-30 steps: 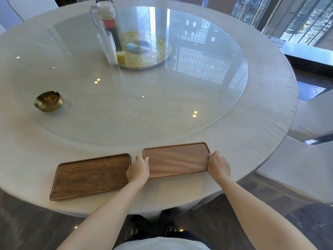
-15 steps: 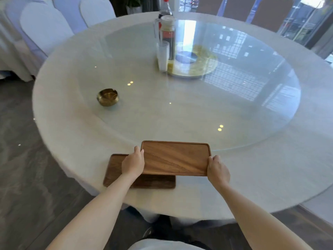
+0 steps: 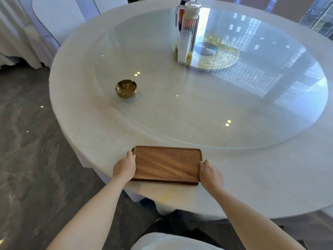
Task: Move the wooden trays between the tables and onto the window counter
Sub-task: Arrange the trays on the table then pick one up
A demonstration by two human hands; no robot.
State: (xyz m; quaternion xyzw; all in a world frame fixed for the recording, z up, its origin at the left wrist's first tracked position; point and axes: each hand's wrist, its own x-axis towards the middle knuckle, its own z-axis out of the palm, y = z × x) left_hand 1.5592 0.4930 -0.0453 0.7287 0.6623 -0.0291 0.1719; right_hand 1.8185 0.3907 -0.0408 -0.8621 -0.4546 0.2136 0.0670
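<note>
A rectangular wooden tray [image 3: 167, 163] lies stacked on a second wooden tray [image 3: 180, 183], of which only a thin dark strip shows along the near edge and at the far left corner. The stack sits near the front edge of the round white table [image 3: 100, 134]. My left hand [image 3: 124, 166] grips the top tray's left short edge. Its right short edge is held by my right hand [image 3: 210, 173]. Whether my fingers also hold the lower tray is hidden.
A large glass turntable [image 3: 252, 109] covers the table's middle. On it stand a brass ashtray [image 3: 126, 88], a clear pitcher [image 3: 190, 29] with a stack of cups [image 3: 183, 46], and a dark bottle behind. White-covered chairs [image 3: 57, 17] stand at the far left. Grey marble floor [image 3: 32, 159] lies to the left.
The right tray was lifted, carried left and set squarely on top of the left tray. Both hands stayed on its short edges. My view shifted left.
</note>
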